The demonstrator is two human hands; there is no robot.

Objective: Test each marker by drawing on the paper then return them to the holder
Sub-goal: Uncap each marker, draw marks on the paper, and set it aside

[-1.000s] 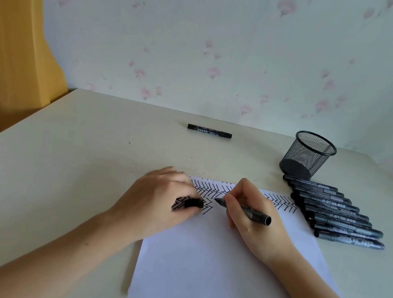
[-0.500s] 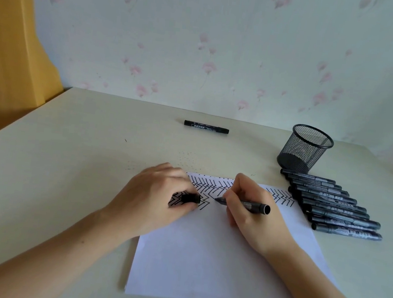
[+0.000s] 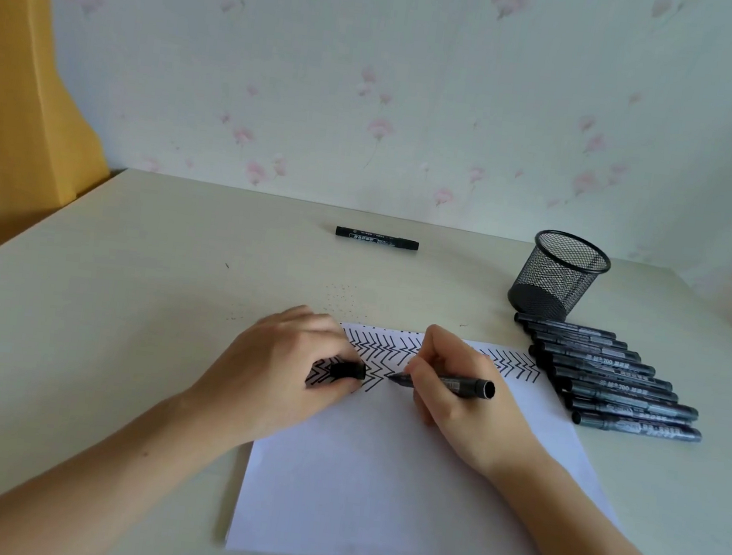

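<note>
A white sheet of paper (image 3: 400,477) lies on the table, its top strip filled with black zigzag lines. My right hand (image 3: 464,402) grips an uncapped black marker (image 3: 457,385), tip pointing left onto the paper beside the zigzags. My left hand (image 3: 281,368) rests on the paper's upper left corner and pinches the black cap (image 3: 348,370). An empty black mesh holder (image 3: 556,274) stands at the back right. Several black markers (image 3: 612,378) lie in a row in front of it, right of the paper.
A single capped black marker (image 3: 377,238) lies alone at the back middle of the cream table (image 3: 102,293). The floral wall rises just behind the table, and a yellow curtain (image 3: 15,100) hangs at the left.
The marker tip has stayed beside the zigzags while my right hand shifted slightly. My left hand has kept pinching the cap. The head camera has shifted a little.
</note>
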